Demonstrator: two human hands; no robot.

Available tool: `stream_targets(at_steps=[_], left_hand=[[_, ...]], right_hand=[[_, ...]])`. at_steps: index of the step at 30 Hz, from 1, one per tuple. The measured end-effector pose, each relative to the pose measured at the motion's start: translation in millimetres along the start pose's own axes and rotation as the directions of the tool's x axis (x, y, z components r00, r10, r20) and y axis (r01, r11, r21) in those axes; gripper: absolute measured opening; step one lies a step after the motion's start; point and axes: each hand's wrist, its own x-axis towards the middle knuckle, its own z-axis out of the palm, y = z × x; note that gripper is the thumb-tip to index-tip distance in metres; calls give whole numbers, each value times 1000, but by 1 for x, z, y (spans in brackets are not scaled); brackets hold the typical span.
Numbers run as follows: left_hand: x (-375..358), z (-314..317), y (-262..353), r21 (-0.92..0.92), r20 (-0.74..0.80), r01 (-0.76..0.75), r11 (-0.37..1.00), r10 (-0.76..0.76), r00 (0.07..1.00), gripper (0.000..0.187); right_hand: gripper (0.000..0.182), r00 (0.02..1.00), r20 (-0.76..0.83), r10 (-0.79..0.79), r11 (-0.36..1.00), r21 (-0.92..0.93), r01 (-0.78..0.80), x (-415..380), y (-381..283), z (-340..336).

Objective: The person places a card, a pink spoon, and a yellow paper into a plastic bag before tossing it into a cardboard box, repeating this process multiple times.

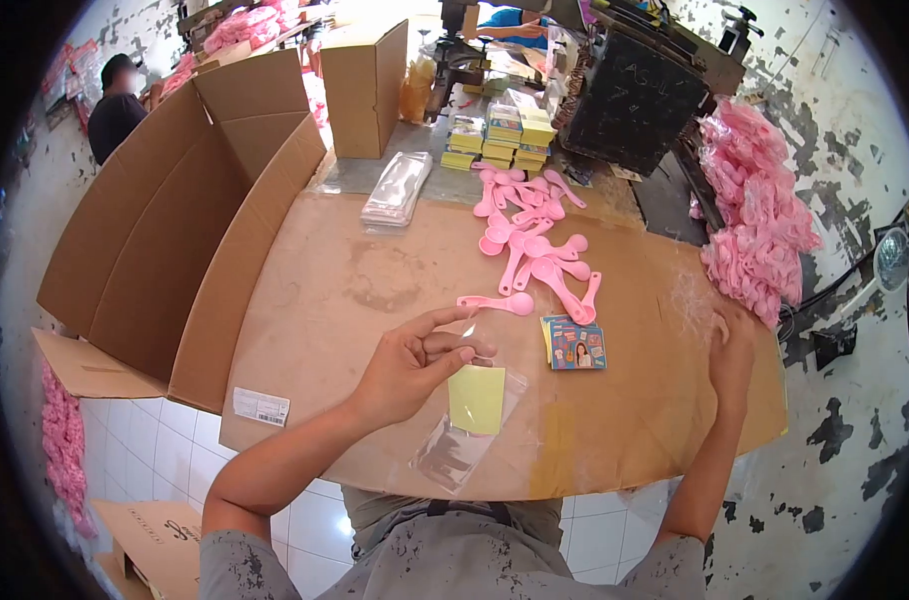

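My left hand (420, 362) pinches the top of a clear plastic bag (445, 455) above the cardboard-covered table. A pale yellow card (477, 400) shows in the bag. Just beyond my fingers lies a pink measuring spoon (500, 303), and more pink spoons (520, 225) are heaped farther back. To the right of the bag sits a small stack of blue picture cards (577, 345). My right hand (733, 345) is at the table's right side, close to the pile of bagged pink items (760, 215). Its fingers look apart, with nothing visible in them.
A large open carton (165, 230) stands on the left. Flat clear bags (397, 190) lie behind, near stacked card bundles (500, 135) and an upright cardboard box (365, 90). A black metal box (630, 90) is at the back right. Another person (120, 115) is at far left.
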Motion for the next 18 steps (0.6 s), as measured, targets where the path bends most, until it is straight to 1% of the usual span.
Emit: stream_targets(at_steps=[1,2,3,4,5,7,10,13,16,18], left_hand=[[1,0,0,3,-4,-4,1000,4,1000,45],[2,-1,-1,10,-10,-9,1000,9,1000,44],[3,-1,-2,17,-20,-13,1000,14,1000,44],[2,-1,-3,23,-31,-16,1000,16,999,44],[1,0,-3,27,-43,-15,1000,16,999,43],[1,1,-3,35,-62,-18,999,20,998,42],[-1,2,-6,83,-65,-60,995,66,996,41],[0,-3,-7,54,-65,-43,998,46,997,37],[0,-4,-5,44,-60,24,999,-21,998,32],[-1,-4,-8,115,-85,24,993,-14,996,28]], right_hand=[[34,999,-2,-34,990,138,34,8,-36,-6],[35,992,99,-77,947,317,41,11,-62,-5],[36,972,192,-139,873,487,29,12,-88,-4],[37,915,316,-249,776,631,-7,10,-118,-7],[38,832,409,-374,660,748,-71,7,-149,-10],[40,757,316,-572,457,889,-26,1,-197,-9],[37,728,345,-592,355,923,-149,-2,-238,1],[32,653,487,-580,189,860,-474,-4,-241,30],[24,666,489,-563,135,850,-509,-2,-236,43],[21,704,482,-522,96,853,-513,-5,-236,46]])
